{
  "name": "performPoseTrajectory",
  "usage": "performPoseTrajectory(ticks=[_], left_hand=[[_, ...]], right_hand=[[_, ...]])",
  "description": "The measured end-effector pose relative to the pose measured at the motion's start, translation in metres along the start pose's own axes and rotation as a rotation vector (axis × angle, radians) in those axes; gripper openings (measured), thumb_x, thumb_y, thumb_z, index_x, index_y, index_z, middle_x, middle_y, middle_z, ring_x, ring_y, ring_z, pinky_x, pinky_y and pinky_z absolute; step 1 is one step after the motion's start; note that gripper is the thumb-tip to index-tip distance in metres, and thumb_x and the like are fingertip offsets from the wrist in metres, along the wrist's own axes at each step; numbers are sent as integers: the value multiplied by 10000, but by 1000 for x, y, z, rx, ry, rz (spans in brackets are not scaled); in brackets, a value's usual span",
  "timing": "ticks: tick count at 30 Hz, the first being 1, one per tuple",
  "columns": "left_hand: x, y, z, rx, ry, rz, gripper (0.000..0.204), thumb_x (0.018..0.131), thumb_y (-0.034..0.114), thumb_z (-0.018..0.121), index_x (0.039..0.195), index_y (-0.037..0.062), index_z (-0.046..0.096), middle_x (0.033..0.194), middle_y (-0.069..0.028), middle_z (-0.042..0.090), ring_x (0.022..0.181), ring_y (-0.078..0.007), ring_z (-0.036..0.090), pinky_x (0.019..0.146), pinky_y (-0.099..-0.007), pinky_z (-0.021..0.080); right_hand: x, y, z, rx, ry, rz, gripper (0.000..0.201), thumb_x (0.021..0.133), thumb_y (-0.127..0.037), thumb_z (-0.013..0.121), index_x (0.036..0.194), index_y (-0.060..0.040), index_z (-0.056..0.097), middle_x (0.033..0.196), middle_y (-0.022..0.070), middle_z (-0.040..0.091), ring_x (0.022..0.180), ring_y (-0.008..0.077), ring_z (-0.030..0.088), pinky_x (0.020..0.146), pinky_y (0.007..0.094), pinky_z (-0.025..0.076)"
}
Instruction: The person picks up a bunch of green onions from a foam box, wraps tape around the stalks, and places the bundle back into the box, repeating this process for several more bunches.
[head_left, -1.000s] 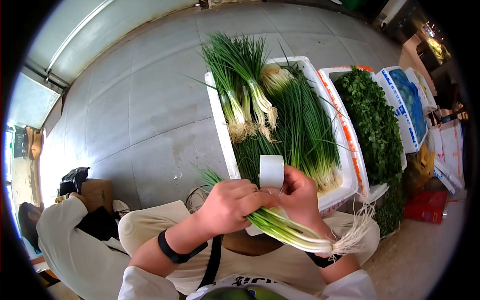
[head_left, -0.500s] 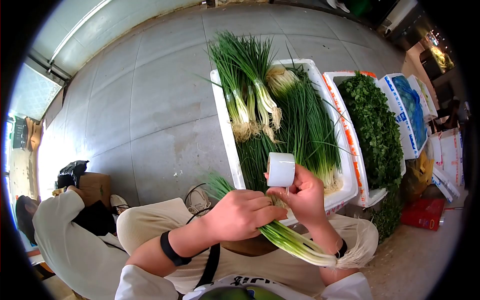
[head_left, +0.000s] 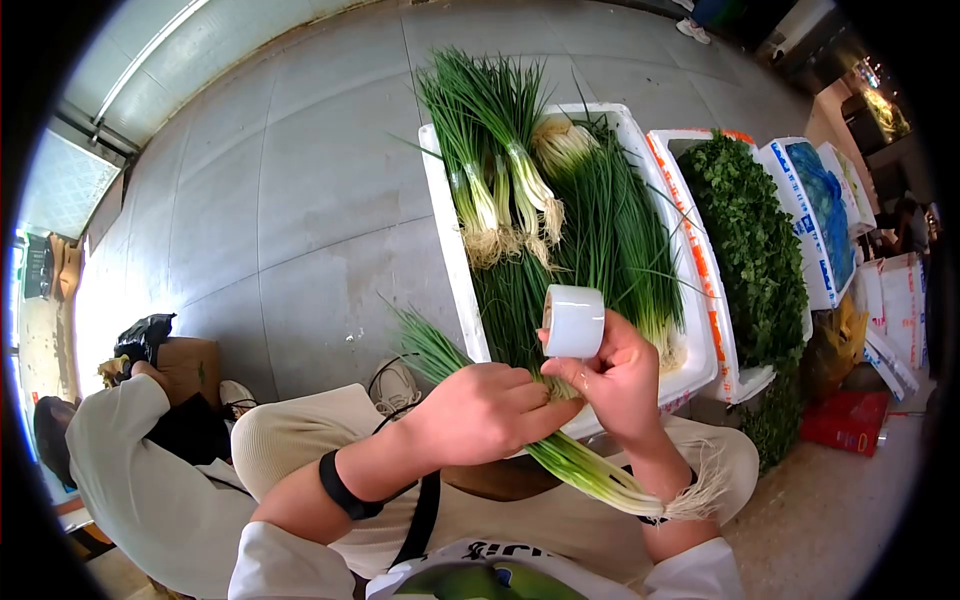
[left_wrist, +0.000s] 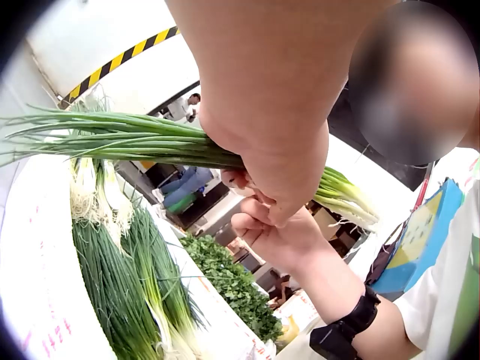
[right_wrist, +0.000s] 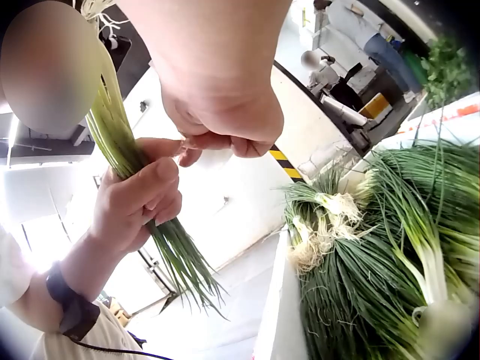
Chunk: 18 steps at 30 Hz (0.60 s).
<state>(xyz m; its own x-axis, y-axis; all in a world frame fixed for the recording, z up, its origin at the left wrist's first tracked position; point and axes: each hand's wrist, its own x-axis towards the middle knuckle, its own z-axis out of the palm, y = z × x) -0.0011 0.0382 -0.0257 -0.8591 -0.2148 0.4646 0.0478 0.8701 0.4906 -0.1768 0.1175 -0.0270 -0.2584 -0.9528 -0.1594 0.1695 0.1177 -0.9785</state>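
left hand (head_left: 490,410) fingers curled tight round the scallion bunch (head_left: 580,465) over the lap. right hand (head_left: 610,375) pinches the tape roll (head_left: 573,321) just above it. risk: loose grip lets stalks splay; tape could stick to itself or snag roots.

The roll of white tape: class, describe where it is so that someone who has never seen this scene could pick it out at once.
Start at the big white foam box of spring onions on the grey floor. At its near end the person's right hand holds up the roll of white tape above the bunch gripped by the left hand. It is the only smooth white cylinder among green stalks.
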Motion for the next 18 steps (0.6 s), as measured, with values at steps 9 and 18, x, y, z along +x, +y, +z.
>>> performPoseTrajectory(ticks=[9, 18], left_hand=[[1, -2, 1, 14, 4, 12, 575, 654, 131, 712, 1230, 124, 707, 620, 25, 411, 528, -135, 497, 478, -301, 454], [-1, -1, -5, -175, -30, -32, 391, 694, 130, 757, 1082, 128, 711, 687, -6, 543, 599, -183, 591, 537, -336, 503]], right_hand=[[4, -6, -13, 65, -31, 30, 514, 851, 48, 749, 1324, 11, 551, 1167, 112, 716, 842, 36, 652, 693, 194, 539], [5, -7, -18, 70, -17, -16, 585, 808, 60, 780, 1336, 3, 535, 1215, 100, 700, 894, 18, 609, 701, 183, 499]])
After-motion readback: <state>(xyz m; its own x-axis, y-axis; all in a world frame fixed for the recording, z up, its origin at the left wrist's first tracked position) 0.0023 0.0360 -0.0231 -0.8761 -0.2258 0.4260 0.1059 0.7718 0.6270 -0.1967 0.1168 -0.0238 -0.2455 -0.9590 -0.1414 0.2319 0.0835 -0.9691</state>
